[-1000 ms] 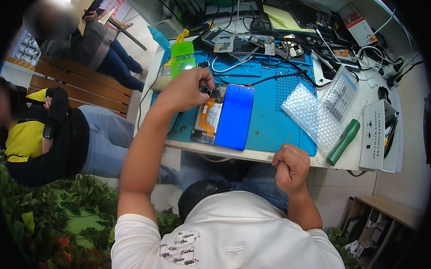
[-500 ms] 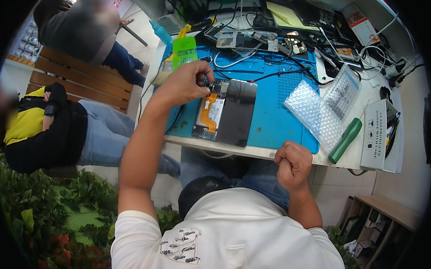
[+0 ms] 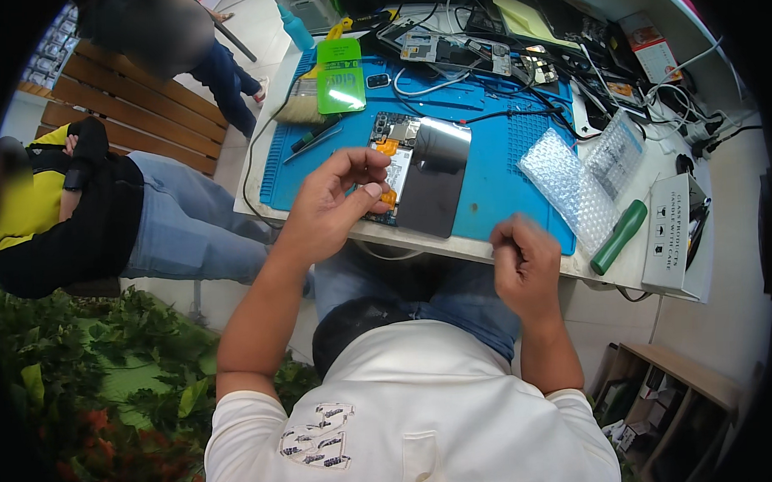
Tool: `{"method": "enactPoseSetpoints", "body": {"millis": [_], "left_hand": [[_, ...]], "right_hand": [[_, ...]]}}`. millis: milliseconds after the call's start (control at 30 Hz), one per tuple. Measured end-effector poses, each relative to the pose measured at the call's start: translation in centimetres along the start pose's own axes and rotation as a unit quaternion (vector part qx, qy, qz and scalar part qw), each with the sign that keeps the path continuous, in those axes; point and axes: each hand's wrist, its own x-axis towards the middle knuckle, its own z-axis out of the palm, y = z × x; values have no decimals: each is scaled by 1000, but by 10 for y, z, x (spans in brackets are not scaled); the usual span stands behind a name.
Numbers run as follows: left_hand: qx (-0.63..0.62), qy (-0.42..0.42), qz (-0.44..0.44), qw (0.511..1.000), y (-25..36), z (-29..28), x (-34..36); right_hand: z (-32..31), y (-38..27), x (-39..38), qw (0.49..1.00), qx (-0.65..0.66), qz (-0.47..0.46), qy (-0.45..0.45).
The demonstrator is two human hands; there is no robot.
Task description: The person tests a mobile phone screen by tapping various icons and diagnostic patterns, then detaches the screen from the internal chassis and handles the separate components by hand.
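Observation:
An opened phone (image 3: 435, 178) lies on the blue work mat (image 3: 478, 195), its dark screen panel folded out to the right. Its inside shows a circuit board, an orange flex cable and a pale battery. My left hand (image 3: 338, 196) hovers at the phone's lower left, fingers curled and thumb apart from the forefinger; I see nothing held between them. Part of the phone's left edge is hidden behind it. My right hand (image 3: 527, 266) is curled closed in front of the mat's right front edge, fingertips smeared by motion; anything inside is hidden.
A brush (image 3: 300, 104), a slim screwdriver (image 3: 314, 141) and a green packet (image 3: 340, 77) lie at the left. Bubble wrap (image 3: 571, 192), a green-handled tool (image 3: 620, 237) and a white box (image 3: 675, 239) stand right. Phone parts and cables fill the back. People sit at the left.
My left hand has come down from the phone's top end to its lower left, its pinch loosened. My right hand has shifted slightly upward. The whole view has tilted a little.

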Motion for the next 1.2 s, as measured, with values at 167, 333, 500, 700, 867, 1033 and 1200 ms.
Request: {"method": "enactPoseSetpoints", "body": {"millis": [167, 333, 500, 700, 867, 1033, 1200], "left_hand": [[48, -40, -19, 998, 4, 2, 8], [121, -66, -22, 990, 17, 7, 12], [222, -94, 8, 971, 29, 10, 14], [344, -176, 60, 921, 47, 19, 24], [338, -181, 26, 923, 48, 22, 41], [296, -154, -77, 940, 36, 19, 56], [285, -149, -71, 944, 32, 17, 58]], "right_hand": [[11, -17, 12, 994, -40, -101, 11], [22, -20, 13, 988, -92, -123, -14], [33, -17, 13, 985, -108, -129, -38], [38, -14, 15, 980, -139, -127, -59], [37, -14, 16, 978, -145, -134, -67], [37, -12, 17, 978, -143, -137, -71], [37, -12, 20, 976, -143, -147, -76]]}}
